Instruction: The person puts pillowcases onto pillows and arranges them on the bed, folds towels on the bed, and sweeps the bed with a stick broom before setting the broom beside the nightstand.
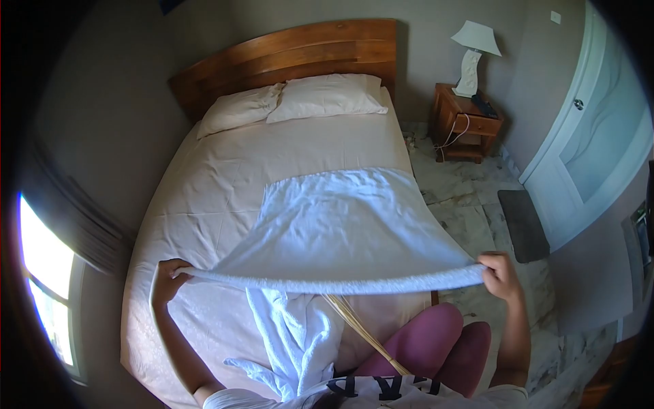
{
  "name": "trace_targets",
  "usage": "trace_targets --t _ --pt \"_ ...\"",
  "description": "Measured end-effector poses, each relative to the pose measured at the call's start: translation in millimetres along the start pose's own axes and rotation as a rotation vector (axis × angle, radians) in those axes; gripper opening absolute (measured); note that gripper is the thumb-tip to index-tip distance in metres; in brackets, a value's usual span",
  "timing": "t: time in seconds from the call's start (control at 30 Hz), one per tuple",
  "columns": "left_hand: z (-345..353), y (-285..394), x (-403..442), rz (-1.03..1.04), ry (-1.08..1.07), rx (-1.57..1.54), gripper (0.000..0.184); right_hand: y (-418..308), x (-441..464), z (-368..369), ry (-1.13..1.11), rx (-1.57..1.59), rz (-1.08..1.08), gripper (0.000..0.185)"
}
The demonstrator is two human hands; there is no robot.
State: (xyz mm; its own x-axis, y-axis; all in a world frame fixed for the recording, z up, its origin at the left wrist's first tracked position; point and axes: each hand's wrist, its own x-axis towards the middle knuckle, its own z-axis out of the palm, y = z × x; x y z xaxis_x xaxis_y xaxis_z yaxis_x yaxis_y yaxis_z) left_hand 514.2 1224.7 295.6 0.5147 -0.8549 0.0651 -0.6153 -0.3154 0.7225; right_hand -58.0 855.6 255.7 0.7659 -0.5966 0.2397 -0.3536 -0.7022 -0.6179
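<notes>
A white towel [340, 225] is stretched out in front of me, its far part lying on the bed [184, 198] and its near edge lifted. My left hand [168, 279] pinches the near left corner. The near right corner is gripped by my right hand [501, 275], out past the bed's right side. Below the raised edge, a second white cloth [289, 334] lies crumpled on the sheet, close to my body. A bundle of thin straw-coloured sticks [361, 327] lies beside it, partly hidden under the towel's edge.
Two pillows [327, 97] rest against the wooden headboard [286, 58]. On the right stand a nightstand [470, 124] with a lamp [471, 54], a dark mat [523, 225] and a white door [579, 150]. A window [48, 273] with a curtain [82, 211] is at the left.
</notes>
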Motion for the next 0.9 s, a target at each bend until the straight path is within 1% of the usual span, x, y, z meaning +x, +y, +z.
trace_targets --t 0.03,0.1,0.13,0.17,0.2,0.23,0.27,0.3,0.33,0.37,0.4,0.43,0.47,0.5,0.53,0.57,0.6,0.63,0.67,0.7,0.73,0.77,0.83,0.87,0.9 --pt "3.9 7.4 4.8 -0.011 0.004 0.003 0.015 -2.3 1.8 -9.8 -0.009 0.007 -0.004 0.006" --pt "15.0 27.6 21.0 0.001 0.022 0.152 0.015 -0.8 13.7 -18.9 -0.146 0.114 0.028 0.016" --pt "21.8 18.2 39.5 0.113 -0.021 0.219 0.018 4.0 25.6 -14.0 -0.143 0.127 0.047 0.02" --pt "30.4 14.6 59.9 0.065 -0.075 0.268 0.021 15.0 39.7 -8.7 -0.144 0.132 0.035 0.02" --pt "37.1 -5.8 84.8 0.045 -0.143 0.238 0.022 30.8 57.2 -1.8 -0.162 0.074 0.076 0.02" --pt "46.1 -15.5 108.5 -0.024 -0.139 0.184 0.022 47.5 75.5 5.7 -0.175 0.016 0.122 0.021" --pt "54.6 -23.7 134.3 -0.018 -0.104 0.165 0.022 64.8 96.6 11.7 -0.146 0.037 0.114 0.02" --pt "64.5 -38.9 161.6 -0.04 -0.057 0.01 0.021 83.8 121.4 16.5 -0.118 0.055 0.107 0.02" --pt "71.2 -40.4 189.1 -0.088 -0.016 0.06 0.02 105.4 147.1 24.2 -0.039 0.032 0.076 0.02" --pt "82.2 -54.2 218.8 -0.002 0.079 -0.022 0.02 124.9 171.3 29.8 0.038 0.009 0.046 0.019" --pt "97.2 -76.5 249.1 0.083 0.174 -0.106 0.02 129.7 195.7 33.5 0.113 -0.135 0.131 0.017" --pt "113.3 -108.3 278.5 -0.016 0.256 -0.202 0.021 129.8 215.6 43.7 0.185 -0.278 0.218 0.019" --pt "129.6 -136.7 305.6 -0.113 0.338 -0.299 0.022 140.5 227.1 62.8 0.275 -0.485 0.162 0.029" --pt "153.6 -153.2 315.2 -0.207 0.377 -0.156 0.026 153.4 238.6 85.6 0.369 -0.695 0.106 0.041" --pt "179.1 -237.0 335.0 -0.021 0.326 0.012 0.032 165.7 244.7 115.5 0.304 -0.592 0.122 0.049" --pt "202.9 -242.1 328.2 -0.331 0.123 0.003 0.042 171.2 242.6 145.5 0.24 -0.491 0.135 0.058" --pt "223.4 -209.3 311.4 -0.644 0.044 0.272 0.058 163.3 234.6 169.9 0.124 -0.259 0.155 0.062" --pt "235.4 -262.9 315.0 -0.708 -0.179 0.249 0.075 167.6 224.8 200.1 0.009 -0.302 0.085 0.065" --pt "248.3 -195.2 291.2 -0.582 0.039 0.726 0.082 175.4 213.6 234.1 -0.045 -0.235 0.082 0.067" --pt "252.4 -184.5 288.4 -0.587 0.03 0.763 0.079 172.4 203.5 248.5 -0.309 -0.162 0.131 0.071" --pt "254.0 -177.1 287.4 -0.584 0.044 0.788 0.077 156.1 190.8 262.5 -0.363 -0.294 0.173 0.076" --pt "254.0 -187.4 289.3 -0.553 0.076 0.736 0.067 156.3 183.4 273.7 -0.306 -0.339 0.176 0.079" --pt "247.0 -242.2 305.0 -0.502 0.02 0.27 0.053 159.8 181.9 282.9 -0.254 -0.32 0.186 0.079" --pt "248.6 -231.9 304.0 -0.496 0.004 0.278 0.053 164.6 177.0 285.3 -0.252 -0.313 0.204 0.079" --pt "245.6 -212.8 302.7 -0.405 0.051 0.105 0.049 168.3 176.6 286.4 -0.257 -0.273 0.188 0.079"
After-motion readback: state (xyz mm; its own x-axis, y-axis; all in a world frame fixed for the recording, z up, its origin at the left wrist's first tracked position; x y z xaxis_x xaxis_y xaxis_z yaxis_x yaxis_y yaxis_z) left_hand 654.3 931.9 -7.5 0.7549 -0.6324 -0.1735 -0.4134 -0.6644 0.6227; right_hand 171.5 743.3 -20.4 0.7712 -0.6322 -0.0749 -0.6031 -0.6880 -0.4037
